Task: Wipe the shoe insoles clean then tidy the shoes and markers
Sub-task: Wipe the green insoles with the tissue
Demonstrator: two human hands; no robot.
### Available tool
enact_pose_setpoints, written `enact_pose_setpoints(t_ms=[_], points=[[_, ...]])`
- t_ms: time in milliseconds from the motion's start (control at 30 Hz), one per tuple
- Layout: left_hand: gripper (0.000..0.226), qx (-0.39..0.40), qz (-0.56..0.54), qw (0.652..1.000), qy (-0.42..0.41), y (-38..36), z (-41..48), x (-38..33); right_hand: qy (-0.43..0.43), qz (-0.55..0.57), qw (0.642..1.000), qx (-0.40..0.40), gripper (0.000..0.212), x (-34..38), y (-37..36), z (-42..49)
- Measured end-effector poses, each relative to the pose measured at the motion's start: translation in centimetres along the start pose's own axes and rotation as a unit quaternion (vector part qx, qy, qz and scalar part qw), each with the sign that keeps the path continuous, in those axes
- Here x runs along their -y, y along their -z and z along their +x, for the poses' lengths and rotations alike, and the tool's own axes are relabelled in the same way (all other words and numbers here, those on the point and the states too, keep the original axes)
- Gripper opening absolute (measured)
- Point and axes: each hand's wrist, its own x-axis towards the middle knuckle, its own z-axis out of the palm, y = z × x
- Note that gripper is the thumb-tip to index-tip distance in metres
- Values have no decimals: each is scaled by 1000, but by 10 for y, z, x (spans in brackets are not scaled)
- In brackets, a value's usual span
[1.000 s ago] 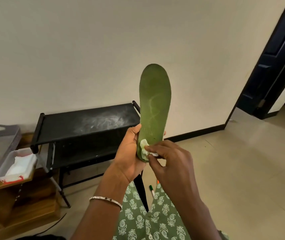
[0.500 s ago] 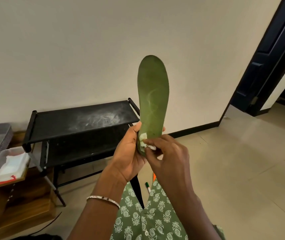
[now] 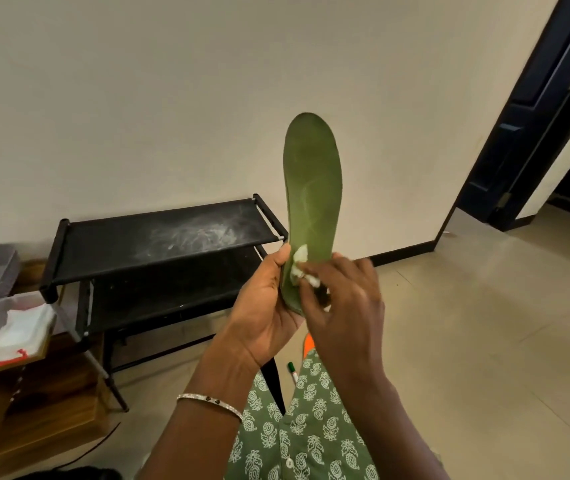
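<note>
A green shoe insole (image 3: 313, 188) stands upright in front of me, toe end up. My left hand (image 3: 266, 306) grips its heel end from the left. My right hand (image 3: 344, 299) presses a small white wipe (image 3: 300, 263) against the lower part of the insole. On the floor below lies a marker with a green cap (image 3: 292, 370), and an orange object (image 3: 307, 344) shows partly behind my right wrist. No shoes are in sight.
A black two-tier shoe rack (image 3: 159, 244), dusty on top, stands against the wall at left. Further left a clear plastic box of white wipes (image 3: 10, 327) rests on a wooden stand (image 3: 34, 410). A dark door (image 3: 536, 112) opens at right onto tiled floor.
My right hand with the wipe has slid a little along the insole's heel area, its fingers now spread lower. The insole stays upright in my left hand.
</note>
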Motion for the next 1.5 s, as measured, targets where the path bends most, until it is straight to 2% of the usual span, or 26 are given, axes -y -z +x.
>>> enact_pose_setpoints(t_ms=[100,233,333,433,567,700,867,933,1000,1100,1200,1367,1500], points=[[57,-5,46,999,6,5,-1,-3,-3,29,999,41,20,9,5,-22],[58,-3,29,999,17,3,-2,0,-15,53,995,86,17,0,13,-13],[51,5,-13,1000,9,1,-2,-3,-44,76,996,21,11,-7,23,10],[47,-5,10,1000,7,1,-3,-4,-54,93,993,-40,12,-7,25,26],[42,-32,49,998,13,3,-4,-1,2,40,999,26,13,-7,7,17],[38,-47,84,995,-8,9,-4,-6,-2,61,994,87,17,-9,4,5],[32,-35,134,990,-27,1,-7,-5,-2,97,991,88,11,-9,12,5],[32,-39,126,991,-24,-4,-8,-4,-36,111,989,88,21,-4,15,3],[42,-46,99,994,1,-6,-9,-6,-54,103,989,96,31,3,16,-3],[57,-57,79,994,56,-3,-11,-9,-14,72,992,100,28,8,16,-12],[56,-62,64,994,67,-5,-12,-9,21,3,995,94,23,1,15,-6],[44,-77,52,995,43,-15,-10,-7,9,-59,998,-5,18,-10,8,16],[49,-68,41,996,48,-11,-13,-11,17,-11,999,48,18,-2,4,-2]])
